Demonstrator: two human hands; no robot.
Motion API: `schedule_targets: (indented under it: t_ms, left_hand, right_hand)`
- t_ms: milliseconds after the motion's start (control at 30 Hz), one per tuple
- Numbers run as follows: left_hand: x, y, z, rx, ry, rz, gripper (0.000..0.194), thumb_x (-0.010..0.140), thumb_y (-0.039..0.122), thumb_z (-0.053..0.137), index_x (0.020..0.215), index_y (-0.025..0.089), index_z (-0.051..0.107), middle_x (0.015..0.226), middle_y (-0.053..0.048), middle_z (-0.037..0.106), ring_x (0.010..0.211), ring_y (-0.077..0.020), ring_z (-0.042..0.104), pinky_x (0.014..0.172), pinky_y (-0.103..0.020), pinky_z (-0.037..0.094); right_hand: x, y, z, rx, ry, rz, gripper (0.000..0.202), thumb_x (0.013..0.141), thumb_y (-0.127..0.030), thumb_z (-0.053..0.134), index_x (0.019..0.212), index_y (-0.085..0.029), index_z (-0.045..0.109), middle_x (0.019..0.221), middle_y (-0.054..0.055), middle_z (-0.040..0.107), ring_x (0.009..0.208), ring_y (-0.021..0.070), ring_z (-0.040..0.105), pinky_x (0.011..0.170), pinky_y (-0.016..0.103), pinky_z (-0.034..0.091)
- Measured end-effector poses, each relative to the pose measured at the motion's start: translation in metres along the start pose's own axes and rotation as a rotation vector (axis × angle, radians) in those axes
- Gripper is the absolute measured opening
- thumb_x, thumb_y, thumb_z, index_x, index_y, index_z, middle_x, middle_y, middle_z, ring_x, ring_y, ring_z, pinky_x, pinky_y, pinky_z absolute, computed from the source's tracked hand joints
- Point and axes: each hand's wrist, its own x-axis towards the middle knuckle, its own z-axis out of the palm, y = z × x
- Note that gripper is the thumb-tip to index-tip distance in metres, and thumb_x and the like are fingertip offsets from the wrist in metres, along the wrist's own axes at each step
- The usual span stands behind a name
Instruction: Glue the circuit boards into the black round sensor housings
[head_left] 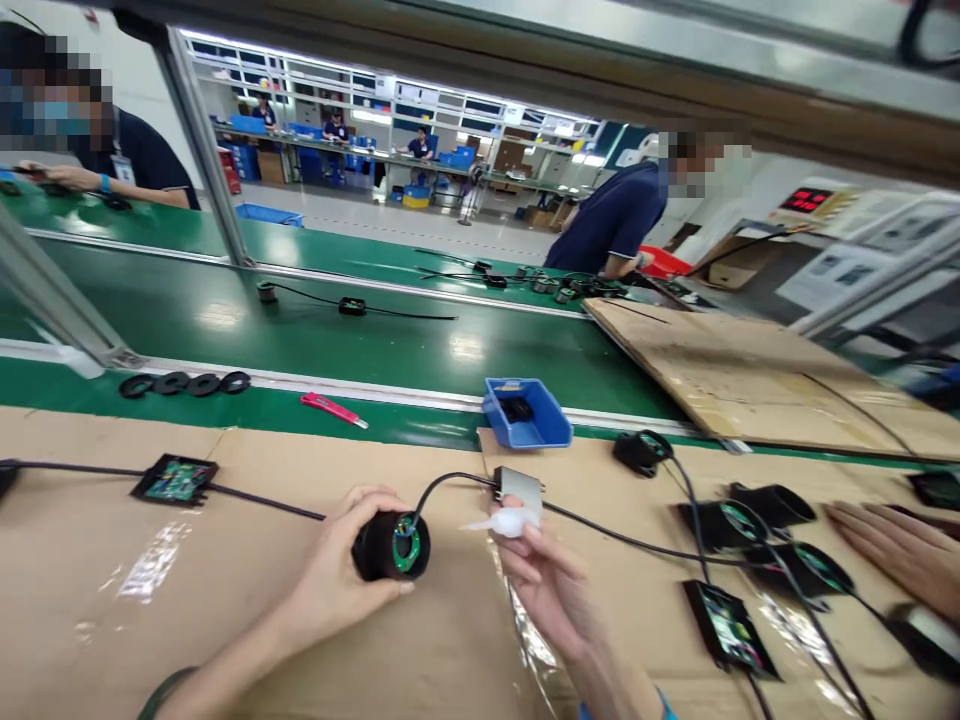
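Observation:
My left hand (341, 560) is wrapped round a black cylindrical housing (373, 548), tilted so its open end faces right. Inside that end shows a green ring-shaped circuit board (406, 550) with a black cable coming out. My right hand (551, 585) pinches a small translucent white squeeze bottle (513, 521). Its thin tip points left toward the housing, apart from it. Just behind the bottle, a silver-grey box (525, 486) joins the cable and partly hides behind my fingers.
Cardboard (247, 590) covers the bench. An open circuit box (176, 480) lies left; several black housings (724, 525) and another person's hand (900, 550) are right. Behind are a blue bin (536, 430), a pink cutter (330, 408), black rings (202, 384) and a green conveyor (375, 345).

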Motion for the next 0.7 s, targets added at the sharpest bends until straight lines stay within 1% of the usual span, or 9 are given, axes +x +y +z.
schedule_targets:
  t_ms: [133, 200, 300, 367, 467, 500, 567, 633, 700]
  left_hand:
    - [0.002, -0.003, 0.001, 0.013, 0.029, 0.021, 0.047, 0.061, 0.015, 0.080, 0.105, 0.024, 0.065, 0.113, -0.008, 0.063, 0.114, -0.0297, 0.059, 0.097, -0.041, 0.048]
    - [0.002, -0.003, 0.002, 0.034, 0.051, 0.026, 0.046, 0.060, 0.015, 0.080, 0.103, 0.023, 0.065, 0.112, -0.008, 0.063, 0.112, -0.0293, 0.060, 0.097, -0.041, 0.049]
    - [0.000, -0.002, 0.004, 0.073, 0.095, 0.045, 0.048, 0.058, 0.011, 0.081, 0.102, 0.024, 0.066, 0.111, -0.007, 0.062, 0.113, -0.0291, 0.059, 0.100, -0.042, 0.048]
    - [-0.001, -0.002, 0.006, 0.097, 0.119, 0.063, 0.049, 0.058, 0.010, 0.082, 0.103, 0.024, 0.066, 0.112, -0.008, 0.060, 0.115, -0.0292, 0.058, 0.100, -0.042, 0.048]
    - [-0.003, -0.005, 0.007, 0.134, 0.136, 0.101, 0.048, 0.061, 0.010, 0.081, 0.105, 0.024, 0.066, 0.112, -0.008, 0.059, 0.117, -0.0290, 0.056, 0.098, -0.041, 0.049]
    - [-0.003, -0.006, 0.008, 0.146, 0.135, 0.116, 0.048, 0.063, 0.010, 0.079, 0.106, 0.024, 0.065, 0.112, -0.008, 0.058, 0.118, -0.0287, 0.056, 0.098, -0.040, 0.050]
    - [-0.004, -0.008, 0.008, 0.170, 0.134, 0.150, 0.048, 0.066, 0.007, 0.075, 0.109, 0.025, 0.064, 0.114, -0.008, 0.055, 0.120, -0.0279, 0.055, 0.096, -0.039, 0.050]
    - [-0.006, -0.010, 0.009, 0.193, 0.134, 0.178, 0.050, 0.068, 0.005, 0.072, 0.112, 0.026, 0.063, 0.117, -0.008, 0.053, 0.119, -0.0273, 0.056, 0.095, -0.038, 0.051]
    - [-0.007, -0.009, 0.009, 0.216, 0.133, 0.203, 0.050, 0.068, 0.003, 0.070, 0.113, 0.026, 0.062, 0.120, -0.009, 0.050, 0.117, -0.0267, 0.057, 0.094, -0.037, 0.051]
  right_hand:
    - [0.007, 0.002, 0.003, 0.000, 0.003, -0.031, 0.028, 0.061, -0.034, 0.089, 0.073, -0.018, 0.068, 0.075, 0.002, 0.053, 0.058, 0.0062, 0.031, 0.041, 0.009, 0.032]
    - [0.009, 0.000, 0.007, 0.012, 0.003, -0.040, 0.031, 0.062, -0.038, 0.089, 0.074, -0.019, 0.068, 0.075, 0.001, 0.051, 0.058, 0.0065, 0.030, 0.040, 0.009, 0.032]
    - [0.009, -0.003, 0.012, 0.018, -0.004, -0.031, 0.035, 0.065, -0.046, 0.086, 0.080, -0.019, 0.070, 0.073, -0.001, 0.049, 0.056, 0.0064, 0.029, 0.037, 0.009, 0.031]
    - [0.010, -0.003, 0.015, -0.001, -0.012, -0.021, 0.034, 0.070, -0.048, 0.083, 0.082, -0.019, 0.070, 0.074, 0.000, 0.051, 0.054, 0.0063, 0.032, 0.036, 0.010, 0.032]
    - [0.010, -0.001, 0.018, -0.050, -0.011, -0.017, 0.027, 0.073, -0.040, 0.082, 0.081, -0.017, 0.069, 0.080, 0.003, 0.060, 0.054, 0.0061, 0.041, 0.037, 0.013, 0.036]
    - [0.009, 0.000, 0.019, -0.086, 0.000, -0.040, 0.027, 0.072, -0.038, 0.083, 0.082, -0.017, 0.069, 0.081, 0.003, 0.061, 0.054, 0.0062, 0.044, 0.037, 0.014, 0.038]
    - [0.007, 0.002, 0.019, -0.211, 0.019, -0.131, 0.028, 0.072, -0.038, 0.083, 0.085, -0.018, 0.068, 0.079, 0.002, 0.063, 0.051, 0.0066, 0.048, 0.038, 0.015, 0.041]
    - [0.004, 0.003, 0.020, -0.397, 0.019, -0.250, 0.028, 0.077, -0.042, 0.080, 0.087, -0.019, 0.067, 0.075, 0.000, 0.062, 0.048, 0.0068, 0.050, 0.039, 0.017, 0.044]
    - [-0.001, 0.002, 0.023, -0.579, -0.002, -0.334, 0.025, 0.082, -0.043, 0.075, 0.089, -0.020, 0.066, 0.072, -0.001, 0.062, 0.047, 0.0070, 0.053, 0.043, 0.018, 0.047]
